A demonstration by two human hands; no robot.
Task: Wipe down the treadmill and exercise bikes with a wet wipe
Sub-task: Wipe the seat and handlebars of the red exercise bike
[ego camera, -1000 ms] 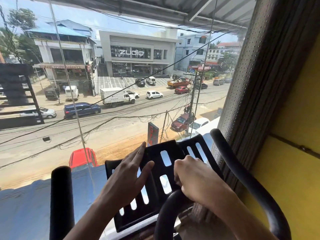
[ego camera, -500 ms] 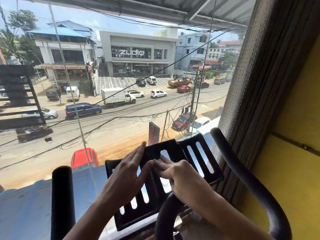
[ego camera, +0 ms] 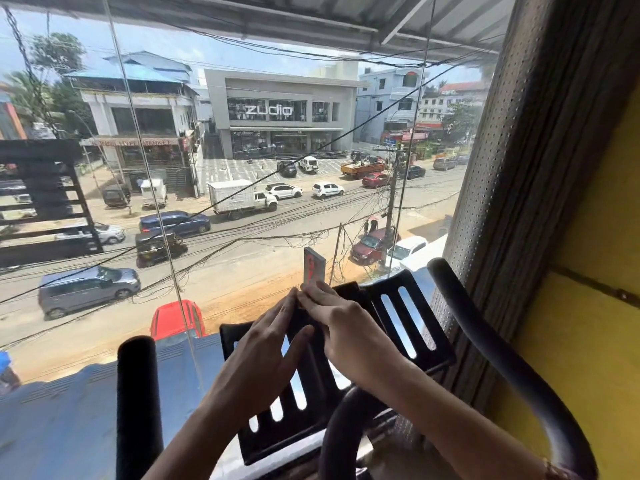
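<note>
The exercise bike's black slotted console tray [ego camera: 408, 313] stands tilted in front of me, close to the window. My left hand [ego camera: 266, 351] lies flat on the tray's left half with straight fingers. My right hand [ego camera: 349, 327] presses on the tray's middle, its fingers stretched to the top edge, where the fingertips of both hands meet. No wet wipe shows; whether one lies under my right hand I cannot tell. A left black handlebar grip [ego camera: 136, 403] stands upright and a right handlebar [ego camera: 485, 341] curves past the tray.
A large glass window [ego camera: 242, 202] directly behind the tray looks down on a street with cars. A perforated blind [ego camera: 502, 202] and a yellow wall [ego camera: 588, 306] close off the right side. A dark curved bar [ego camera: 337, 431] rises under my right wrist.
My right hand has uncurled and slid from the tray's centre-right up and left to the top edge. My left hand has stayed flat in place.
</note>
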